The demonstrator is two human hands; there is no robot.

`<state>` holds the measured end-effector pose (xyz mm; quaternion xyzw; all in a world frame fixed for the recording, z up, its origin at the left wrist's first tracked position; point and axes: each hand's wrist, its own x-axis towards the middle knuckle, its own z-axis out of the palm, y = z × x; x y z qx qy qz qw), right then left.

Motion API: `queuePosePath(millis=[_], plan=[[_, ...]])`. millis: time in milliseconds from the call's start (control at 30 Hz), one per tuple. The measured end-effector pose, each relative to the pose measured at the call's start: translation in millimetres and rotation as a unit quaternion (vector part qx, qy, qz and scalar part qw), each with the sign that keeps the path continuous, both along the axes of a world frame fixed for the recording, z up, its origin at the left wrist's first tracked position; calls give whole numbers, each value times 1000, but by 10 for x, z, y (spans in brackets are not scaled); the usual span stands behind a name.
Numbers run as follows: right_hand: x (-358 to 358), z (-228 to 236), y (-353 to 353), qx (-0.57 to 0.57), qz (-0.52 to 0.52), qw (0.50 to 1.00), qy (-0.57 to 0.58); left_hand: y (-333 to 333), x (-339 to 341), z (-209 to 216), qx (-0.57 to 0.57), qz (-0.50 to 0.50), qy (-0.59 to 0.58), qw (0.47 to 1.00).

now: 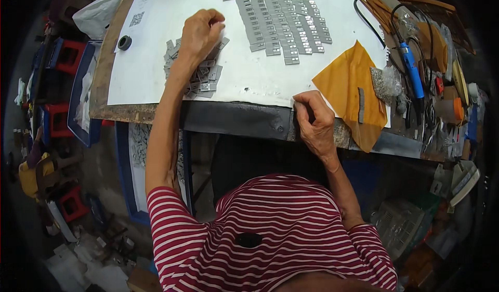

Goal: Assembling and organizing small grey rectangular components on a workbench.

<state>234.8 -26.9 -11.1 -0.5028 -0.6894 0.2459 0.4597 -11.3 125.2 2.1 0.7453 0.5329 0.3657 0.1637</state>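
Shirt (pixel 280 198) is showing behind curled left hand (pixel 199 36), pieces (pixel 207 79) beside it. Orange sheet (pixel 344 84) is flanking curled right hand (pixel 315 121); grasps unclear.

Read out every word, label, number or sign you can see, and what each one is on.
No words or numbers are legible.
QR code on the white sheet: any print beside it is too faint to read.
Grey pieces and blue corded tool: any markings are too small to read.
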Motion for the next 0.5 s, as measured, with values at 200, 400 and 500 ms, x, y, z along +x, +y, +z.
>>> queuePosePath(millis=[200, 400, 500], plan=[[-2, 76, -39, -20, 0, 1000, -4, -311, 36, -101, 43, 26, 175, 983], [45, -9, -53, 89, 7, 996, 10, -285, 93, -130, 6, 37, 158, 987], [100, 102, -139, 61, 10, 997, 39, -259, 96, -100, -58, 41, 134, 988]])
